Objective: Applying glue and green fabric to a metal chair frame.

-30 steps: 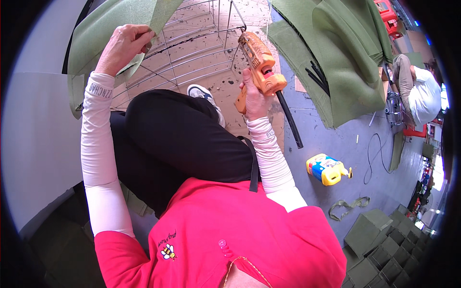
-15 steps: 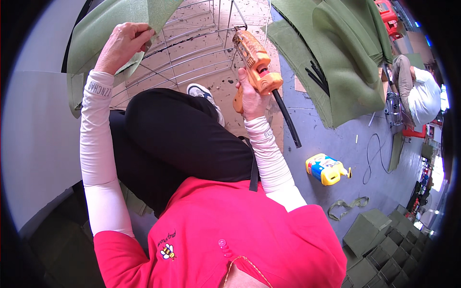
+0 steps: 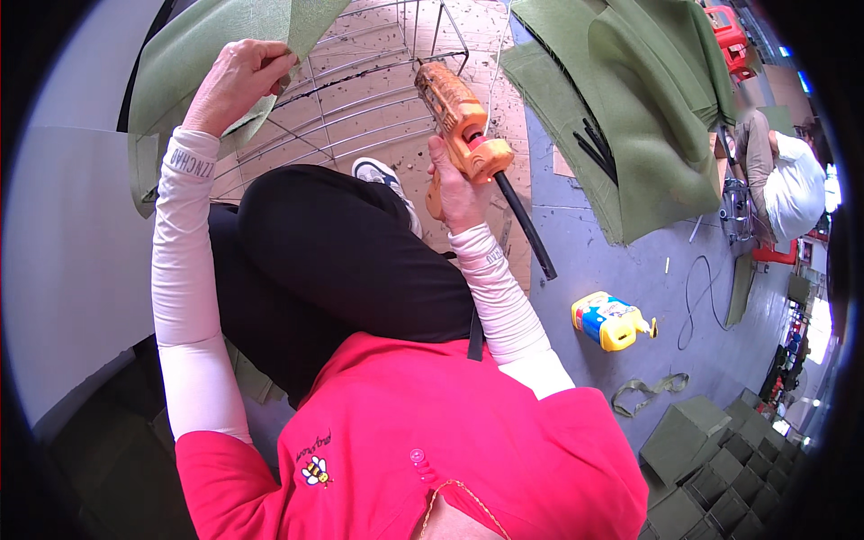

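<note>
My left hand (image 3: 238, 83) pinches the edge of a green fabric sheet (image 3: 193, 67) that drapes over one end of a metal wire frame (image 3: 364, 108). In my right hand (image 3: 461, 191) is an orange hot glue gun (image 3: 454, 108), its body smeared with brown residue. A thick black glue stick (image 3: 526, 225) juts from the gun's rear end toward me. The gun's nozzle points away from me, close to a wire along the frame. My right fingers wrap the handle and are partly hidden behind it.
Right of me, green fabric pieces (image 3: 630, 117) lie heaped with black glue sticks (image 3: 594, 144) on them. A yellow jug (image 3: 612, 321) and a green strap (image 3: 650, 392) rest on the grey floor. Green boxes (image 3: 688, 441) stand at lower right. Another person (image 3: 792, 184) sits farther off.
My right hand has moved the glue gun a little to the left, bringing its nozzle along the frame's wire. My left hand keeps its pinch on the fabric, shifting slightly right.
</note>
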Demonstrator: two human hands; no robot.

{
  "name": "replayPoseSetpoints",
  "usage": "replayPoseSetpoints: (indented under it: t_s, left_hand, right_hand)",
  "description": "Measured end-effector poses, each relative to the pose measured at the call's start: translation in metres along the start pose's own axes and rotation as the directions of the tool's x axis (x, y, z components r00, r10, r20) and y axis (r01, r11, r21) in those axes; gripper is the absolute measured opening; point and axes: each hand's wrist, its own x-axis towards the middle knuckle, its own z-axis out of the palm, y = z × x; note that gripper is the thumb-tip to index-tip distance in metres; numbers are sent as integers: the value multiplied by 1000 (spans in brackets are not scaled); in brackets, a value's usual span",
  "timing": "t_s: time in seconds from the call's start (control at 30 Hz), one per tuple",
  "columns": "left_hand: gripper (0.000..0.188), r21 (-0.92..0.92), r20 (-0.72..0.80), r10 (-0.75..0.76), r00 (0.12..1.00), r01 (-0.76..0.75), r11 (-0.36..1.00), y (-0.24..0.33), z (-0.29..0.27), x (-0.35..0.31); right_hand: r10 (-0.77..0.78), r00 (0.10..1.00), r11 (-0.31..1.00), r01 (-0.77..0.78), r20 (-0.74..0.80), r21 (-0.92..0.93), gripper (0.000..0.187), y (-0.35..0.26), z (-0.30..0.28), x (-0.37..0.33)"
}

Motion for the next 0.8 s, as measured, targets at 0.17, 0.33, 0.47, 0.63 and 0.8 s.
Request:
replayPoseSetpoints:
  t_s: [0.17, 0.33, 0.47, 0.63, 0.8]
  left_hand:
    - [29, 26, 6, -10, 1000, 10, 1000, 0, 0, 1]
    - [28, 30, 45, -47, 998, 46, 998, -3, -1, -1]
    - [28, 7, 5, -31, 1000, 31, 1000, -3, 0, -1]
    - [28, 33, 24, -11, 1000, 10, 999, -1, -1, 1]
    - [28, -13, 21, -22, 1000, 23, 1000, -2, 0, -1]
  right_hand:
    - [-76, 997, 997, 76, 12, 22, 31, -1, 8, -3]
    - [-23, 999, 994, 20, 31, 112, 30, -8, 2, -3]
    - [-17, 997, 987, 5, 73, 163, 33, -13, 0, -2]
    - [-7, 997, 977, -9, 73, 215, 35, -14, 3, -3]
    - [-12, 995, 975, -10, 97, 223, 33, -13, 9, -4]
